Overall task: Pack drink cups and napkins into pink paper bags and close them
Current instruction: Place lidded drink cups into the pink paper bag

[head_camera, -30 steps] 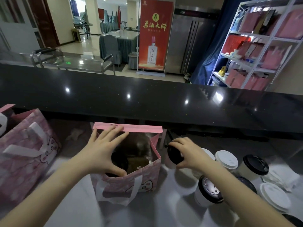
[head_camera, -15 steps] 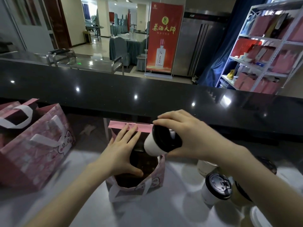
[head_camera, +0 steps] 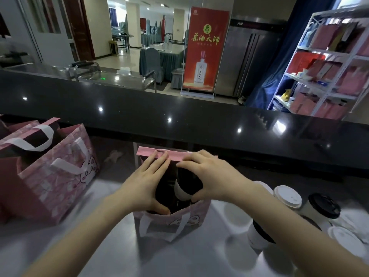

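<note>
Cup [head_camera: 182, 189] leans lid-uppermost in the pink bag [head_camera: 171, 222], my right hand [head_camera: 211, 176] curled round it, my left hand [head_camera: 143, 184] spread across the bag's mouth.

I see the open paper bag [head_camera: 171, 222] mid-worktop [head_camera: 199, 258], a lidded cup [head_camera: 184, 189] tilted in its mouth between the left hand [head_camera: 143, 188] and right hand [head_camera: 211, 180]. A second bag [head_camera: 56, 176] stands left — loose cups [head_camera: 287, 196] cluster right, the raised counter [head_camera: 199, 120] behind.

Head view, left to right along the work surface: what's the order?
From left: large pink bag → left hand → held cup → right hand → white-lidded cup → black-lidded cup.
</note>
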